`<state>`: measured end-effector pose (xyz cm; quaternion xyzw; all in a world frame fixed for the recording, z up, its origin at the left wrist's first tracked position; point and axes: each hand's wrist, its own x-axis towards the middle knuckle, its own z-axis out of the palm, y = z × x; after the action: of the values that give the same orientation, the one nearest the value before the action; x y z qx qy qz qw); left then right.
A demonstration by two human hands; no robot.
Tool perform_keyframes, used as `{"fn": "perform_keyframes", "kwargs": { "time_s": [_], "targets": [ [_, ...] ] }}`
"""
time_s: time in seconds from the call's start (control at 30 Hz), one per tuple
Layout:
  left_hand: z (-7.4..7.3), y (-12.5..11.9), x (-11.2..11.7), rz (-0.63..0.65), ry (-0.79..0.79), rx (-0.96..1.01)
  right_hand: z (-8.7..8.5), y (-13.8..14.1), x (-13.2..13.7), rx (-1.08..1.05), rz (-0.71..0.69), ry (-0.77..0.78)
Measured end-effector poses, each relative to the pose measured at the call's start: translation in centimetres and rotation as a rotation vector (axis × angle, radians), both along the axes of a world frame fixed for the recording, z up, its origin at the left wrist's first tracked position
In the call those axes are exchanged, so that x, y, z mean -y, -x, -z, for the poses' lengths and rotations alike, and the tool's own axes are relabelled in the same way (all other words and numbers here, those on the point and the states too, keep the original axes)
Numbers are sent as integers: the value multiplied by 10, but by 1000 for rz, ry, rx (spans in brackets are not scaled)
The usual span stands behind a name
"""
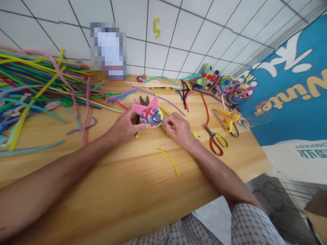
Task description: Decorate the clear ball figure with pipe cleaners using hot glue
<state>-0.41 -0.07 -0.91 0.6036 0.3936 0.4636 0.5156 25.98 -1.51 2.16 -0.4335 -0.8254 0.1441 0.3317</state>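
Note:
My left hand [126,124] is closed round a small craft piece [150,114] made of pipe cleaners: pink triangular fins and a clear round middle with red, blue and yellow loops. It is held just above the wooden table [122,183]. My right hand [178,129] pinches at the piece's right edge, on a yellow pipe cleaner that runs along the rim. A short bent yellow pipe cleaner [170,160] lies on the table in front of my hands.
A big heap of coloured pipe cleaners [38,85] covers the table's left. Red-handled scissors [216,139] and a yellow glue gun [228,119] lie to the right. Finished colourful craft pieces [224,83] sit at the back right by a blue banner [293,88].

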Motion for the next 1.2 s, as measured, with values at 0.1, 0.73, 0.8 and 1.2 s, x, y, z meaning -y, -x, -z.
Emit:
{"fn": "perform_keyframes", "kwargs": {
  "time_s": [0.1, 0.73, 0.8, 1.2],
  "targets": [
    [0, 0, 0, -5, 1, -7, -10, -6, 0, -236, 3, 74],
    [-8, -5, 3, -17, 42, 77, -44, -73, 21, -321, 318, 63],
    [-11, -6, 4, -31, 55, 99, -37, -78, 23, -294, 328, 55],
    [-82, 4, 49, -441, -500, -76, -39, -75, 43, -333, 208, 180]
  ]
}}
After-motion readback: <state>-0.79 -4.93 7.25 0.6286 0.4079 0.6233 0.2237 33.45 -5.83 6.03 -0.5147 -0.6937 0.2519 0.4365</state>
